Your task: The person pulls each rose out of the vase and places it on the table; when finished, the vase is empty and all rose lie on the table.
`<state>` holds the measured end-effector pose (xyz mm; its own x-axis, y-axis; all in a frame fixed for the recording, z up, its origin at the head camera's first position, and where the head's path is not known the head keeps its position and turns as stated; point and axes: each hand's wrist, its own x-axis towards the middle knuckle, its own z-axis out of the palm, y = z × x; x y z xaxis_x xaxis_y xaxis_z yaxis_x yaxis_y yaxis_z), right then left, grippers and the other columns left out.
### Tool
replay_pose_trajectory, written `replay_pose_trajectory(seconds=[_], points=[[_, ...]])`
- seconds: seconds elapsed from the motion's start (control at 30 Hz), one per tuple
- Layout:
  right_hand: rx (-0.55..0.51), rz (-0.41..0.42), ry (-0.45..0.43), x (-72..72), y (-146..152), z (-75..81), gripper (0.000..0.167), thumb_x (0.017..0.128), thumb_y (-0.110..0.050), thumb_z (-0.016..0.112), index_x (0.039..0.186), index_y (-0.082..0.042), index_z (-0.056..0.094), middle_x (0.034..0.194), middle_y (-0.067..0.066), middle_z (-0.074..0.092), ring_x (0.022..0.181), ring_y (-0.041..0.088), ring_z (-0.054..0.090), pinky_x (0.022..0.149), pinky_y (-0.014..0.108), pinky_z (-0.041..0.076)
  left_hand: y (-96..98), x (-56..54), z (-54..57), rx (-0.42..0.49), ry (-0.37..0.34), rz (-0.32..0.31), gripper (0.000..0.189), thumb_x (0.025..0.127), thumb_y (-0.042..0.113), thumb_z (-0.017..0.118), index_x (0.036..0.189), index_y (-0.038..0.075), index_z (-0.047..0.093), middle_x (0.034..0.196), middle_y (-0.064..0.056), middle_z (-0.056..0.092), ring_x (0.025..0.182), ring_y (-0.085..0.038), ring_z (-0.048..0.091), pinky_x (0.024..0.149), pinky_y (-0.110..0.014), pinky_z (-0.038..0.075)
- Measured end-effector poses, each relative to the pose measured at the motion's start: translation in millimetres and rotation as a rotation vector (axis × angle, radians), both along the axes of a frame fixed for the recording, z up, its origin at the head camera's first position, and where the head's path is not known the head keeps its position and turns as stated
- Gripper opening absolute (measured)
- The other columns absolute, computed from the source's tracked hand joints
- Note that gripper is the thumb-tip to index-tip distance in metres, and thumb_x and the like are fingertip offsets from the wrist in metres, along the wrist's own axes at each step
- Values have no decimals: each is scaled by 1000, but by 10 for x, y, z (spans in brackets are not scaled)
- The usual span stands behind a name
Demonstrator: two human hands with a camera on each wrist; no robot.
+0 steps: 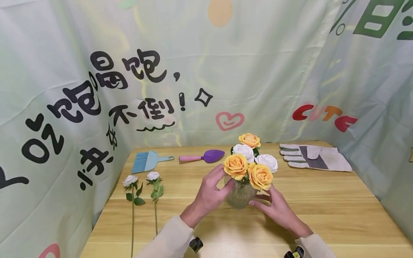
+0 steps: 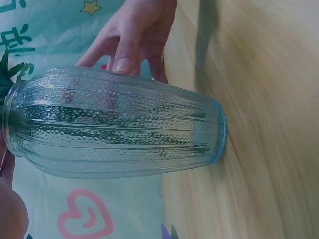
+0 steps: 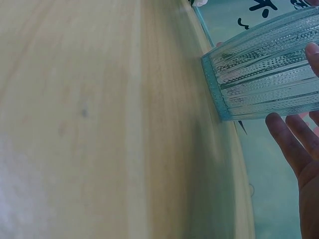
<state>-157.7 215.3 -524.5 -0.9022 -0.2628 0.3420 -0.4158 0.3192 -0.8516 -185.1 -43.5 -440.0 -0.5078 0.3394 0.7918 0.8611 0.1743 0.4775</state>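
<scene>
A ribbed clear glass vase (image 1: 240,195) stands on the table with orange roses (image 1: 260,176) and white roses (image 1: 266,163) in it. My left hand (image 1: 211,190) holds the vase near its rim, on the left side; the roses hide some of its fingertips. On the other side, my right hand (image 1: 277,208) has its fingers spread by the glass, the thumb toward the front. The left wrist view shows the vase (image 2: 119,124) sideways, with the right hand (image 2: 142,37) beside its wall. In the right wrist view, right-hand fingers (image 3: 294,144) lie right by the vase (image 3: 264,69).
Two white rose stems (image 1: 132,215) lie on the table's left side. Behind them is a blue brush-like tool (image 1: 150,161). A purple trowel (image 1: 213,156) with a pink handle lies at the back, and a grey-white glove (image 1: 317,157) at the back right. Printed curtains (image 1: 258,71) enclose the table.
</scene>
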Motion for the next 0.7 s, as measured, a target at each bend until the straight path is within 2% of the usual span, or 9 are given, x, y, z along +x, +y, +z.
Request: replay_pose_trajectory(seconds=[0.17, 0.27, 0.4, 0.57, 0.7], points=[[14, -10, -18, -5, -7, 7, 92, 92, -6, 86, 167, -4, 32, 161, 30, 47, 128, -15, 53, 99, 30, 67, 2, -8, 6, 26, -10, 30, 47, 95, -10, 75, 141, -4, 66, 136, -21, 73, 113, -30, 76, 100, -32, 67], [22, -15, -33, -3, -4, 8, 95, 93, -8, 86, 169, -6, 30, 165, 30, 43, 129, -15, 51, 99, 30, 67, 8, -13, 18, 35, -13, 34, 45, 96, -9, 74, 140, -4, 66, 138, -22, 72, 113, -32, 75, 101, -34, 66], [26, -13, -31, -1, 5, 3, 98, 93, -9, 86, 171, -11, 27, 169, 29, 39, 131, -16, 50, 100, 29, 66, 27, -19, 39, 39, 2, 64, 39, 98, -10, 70, 136, -3, 68, 132, -21, 73, 113, -32, 75, 104, -36, 65], [12, -1, 8, -5, 9, -13, 95, 92, -3, 86, 169, -9, 30, 166, 30, 42, 133, -15, 51, 99, 30, 67, 51, -21, 36, 32, 34, 113, 31, 98, -13, 67, 127, -3, 72, 129, -22, 75, 121, -36, 74, 109, -39, 63], [6, -2, 10, -12, 8, -18, 94, 93, -2, 85, 169, -8, 30, 165, 30, 43, 134, -16, 50, 99, 29, 67, 66, -28, 33, 43, 22, 98, 28, 98, -12, 69, 123, 0, 73, 125, -20, 75, 116, -34, 75, 103, -34, 66]])
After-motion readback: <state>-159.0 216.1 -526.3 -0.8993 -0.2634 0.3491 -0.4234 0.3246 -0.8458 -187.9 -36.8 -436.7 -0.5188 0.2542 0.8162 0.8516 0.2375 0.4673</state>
